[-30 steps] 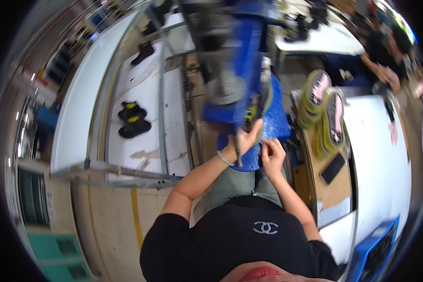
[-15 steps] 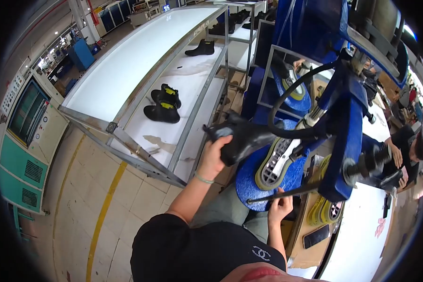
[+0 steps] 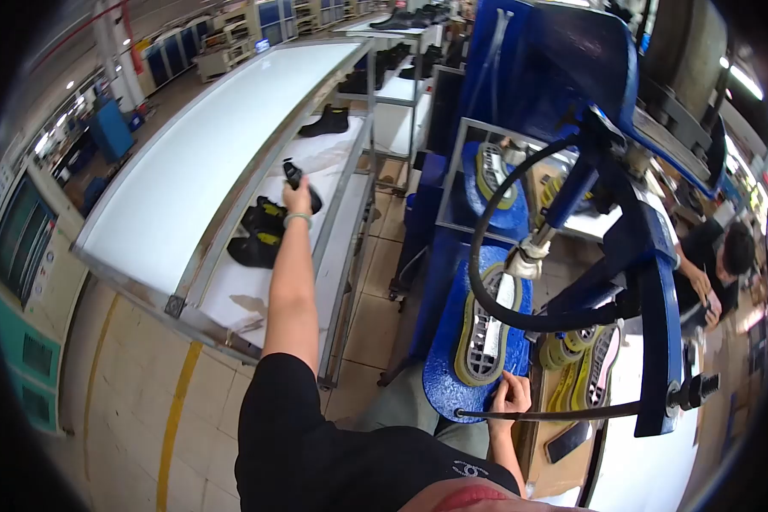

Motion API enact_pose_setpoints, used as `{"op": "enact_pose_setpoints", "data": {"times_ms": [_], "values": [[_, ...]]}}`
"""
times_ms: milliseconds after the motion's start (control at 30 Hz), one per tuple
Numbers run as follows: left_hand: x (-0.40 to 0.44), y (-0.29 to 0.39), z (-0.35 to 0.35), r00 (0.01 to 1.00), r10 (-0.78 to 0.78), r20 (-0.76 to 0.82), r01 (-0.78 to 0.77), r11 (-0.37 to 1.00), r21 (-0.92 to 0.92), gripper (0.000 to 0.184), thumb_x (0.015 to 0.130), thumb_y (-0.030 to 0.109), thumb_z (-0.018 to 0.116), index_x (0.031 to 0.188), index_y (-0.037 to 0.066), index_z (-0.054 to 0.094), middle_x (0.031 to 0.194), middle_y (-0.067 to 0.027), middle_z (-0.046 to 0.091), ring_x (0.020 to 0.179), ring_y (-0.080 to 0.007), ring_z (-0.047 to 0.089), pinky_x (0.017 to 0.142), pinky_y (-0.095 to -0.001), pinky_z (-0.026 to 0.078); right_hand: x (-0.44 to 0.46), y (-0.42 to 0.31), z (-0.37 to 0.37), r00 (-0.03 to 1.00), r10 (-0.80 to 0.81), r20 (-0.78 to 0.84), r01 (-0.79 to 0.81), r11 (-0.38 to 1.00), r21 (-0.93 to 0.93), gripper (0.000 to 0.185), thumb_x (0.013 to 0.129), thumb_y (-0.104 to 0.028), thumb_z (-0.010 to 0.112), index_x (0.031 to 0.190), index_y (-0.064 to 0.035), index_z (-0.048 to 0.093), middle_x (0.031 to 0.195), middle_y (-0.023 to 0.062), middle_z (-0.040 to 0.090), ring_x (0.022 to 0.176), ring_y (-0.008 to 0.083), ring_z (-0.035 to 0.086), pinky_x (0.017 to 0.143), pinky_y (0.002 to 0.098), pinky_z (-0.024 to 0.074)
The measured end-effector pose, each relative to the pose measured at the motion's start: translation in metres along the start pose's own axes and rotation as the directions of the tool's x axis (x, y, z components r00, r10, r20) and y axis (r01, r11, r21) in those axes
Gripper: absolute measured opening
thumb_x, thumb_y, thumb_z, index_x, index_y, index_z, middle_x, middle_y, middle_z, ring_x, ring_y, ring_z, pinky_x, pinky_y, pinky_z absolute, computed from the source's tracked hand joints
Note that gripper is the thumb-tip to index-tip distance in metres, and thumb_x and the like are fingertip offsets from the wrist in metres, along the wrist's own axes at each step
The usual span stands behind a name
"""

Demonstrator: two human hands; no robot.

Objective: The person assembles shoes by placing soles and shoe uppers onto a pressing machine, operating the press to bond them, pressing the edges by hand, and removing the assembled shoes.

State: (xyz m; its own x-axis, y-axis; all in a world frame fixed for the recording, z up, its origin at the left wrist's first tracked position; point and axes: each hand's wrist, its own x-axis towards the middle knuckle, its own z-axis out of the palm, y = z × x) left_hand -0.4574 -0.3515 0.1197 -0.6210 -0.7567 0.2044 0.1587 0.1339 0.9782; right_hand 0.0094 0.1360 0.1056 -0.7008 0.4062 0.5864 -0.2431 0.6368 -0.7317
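My left hand (image 3: 297,203) reaches out over the rack's lower shelf, gripping a black ankle boot (image 3: 316,201) that it partly hides. Beside that boot, more black boots (image 3: 258,243) with yellow showing on them stand on the white shelf. At the machine, my right hand (image 3: 510,396) is closed at the lower right edge of a blue plate (image 3: 439,375); what its fingers hold, if anything, I cannot make out. On the plate lies a shoe sole (image 3: 482,337) with a yellowish rim and a grid inside. A thin dark rod (image 3: 563,416) passes by the right hand.
The white-topped metal rack (image 3: 222,145) stands at left. A black hose (image 3: 480,256) loops over the plate beside the blue machine arm (image 3: 653,299). Yellow soles (image 3: 590,367) and a phone (image 3: 567,441) lie at right. A co-worker (image 3: 725,264) sits beyond.
My left hand has carried the black boot from beside the blue plate, up and left to the rack shelf. The blue machine arm has shifted. My right hand stays by the plate.
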Motion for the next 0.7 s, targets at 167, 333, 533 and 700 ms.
{"op": "enact_pose_setpoints", "data": {"times_ms": [167, 333, 533, 700], "values": [[-0.018, 0.046, -0.004, 0.981, 0.123, 0.152, -0.096, 0.980, -0.173, 0.048, 0.089, 0.013, 0.063, 0.129, -0.008, 0.048, 0.119, -0.0210, 0.061, 0.103, -0.0254, 0.061, 0.093, -0.0330, 0.044, 0.010, -0.026, -0.001, 0.999, 0.036, -0.025, -0.036, 0.999, -0.016, 0.015, 0.081, 0.008, 0.058, 0.090, 0.0013, 0.069, 0.075, 0.0072, 0.056, 0.056, 0.0106, 0.050, 0.050, 0.0221, 0.0388], [-0.087, 0.024, -0.031, 0.886, 0.043, 0.461, 0.069, 0.973, -0.222, 0.039, 0.093, 0.010, 0.057, 0.129, -0.003, 0.050, 0.113, -0.0119, 0.062, 0.097, -0.0178, 0.059, 0.084, -0.0275, 0.048, -0.005, -0.009, -0.005, 1.000, 0.020, 0.009, -0.018, 0.994, -0.105, 0.014, 0.080, 0.005, 0.061, 0.091, 0.0006, 0.069, 0.075, 0.0076, 0.056, 0.059, 0.0150, 0.052, 0.053, 0.0251, 0.0407], [-0.286, 0.068, -0.076, 0.637, 0.074, 0.767, -0.091, 0.996, -0.020, 0.040, 0.092, 0.011, 0.057, 0.129, -0.001, 0.049, 0.121, -0.0122, 0.058, 0.104, -0.0212, 0.059, 0.091, -0.0332, 0.049, 0.005, -0.031, -0.017, 0.928, 0.341, 0.151, -0.365, 0.751, 0.550, 0.040, 0.083, 0.013, 0.036, 0.106, 0.0038, 0.067, 0.090, 0.0086, 0.058, 0.070, 0.0125, 0.062, 0.056, 0.0228, 0.0475], [-0.388, 0.107, -0.125, 0.559, -0.071, 0.826, 0.339, 0.929, -0.149, 0.038, 0.091, 0.005, 0.046, 0.127, -0.005, 0.048, 0.119, -0.0170, 0.056, 0.107, -0.0253, 0.058, 0.094, -0.0337, 0.046, -0.001, -0.033, -0.047, 0.930, 0.354, 0.098, -0.327, 0.677, 0.659, 0.044, 0.083, 0.015, 0.035, 0.114, 0.0023, 0.064, 0.096, 0.0073, 0.057, 0.081, 0.0135, 0.063, 0.072, 0.0244, 0.0511]]}}
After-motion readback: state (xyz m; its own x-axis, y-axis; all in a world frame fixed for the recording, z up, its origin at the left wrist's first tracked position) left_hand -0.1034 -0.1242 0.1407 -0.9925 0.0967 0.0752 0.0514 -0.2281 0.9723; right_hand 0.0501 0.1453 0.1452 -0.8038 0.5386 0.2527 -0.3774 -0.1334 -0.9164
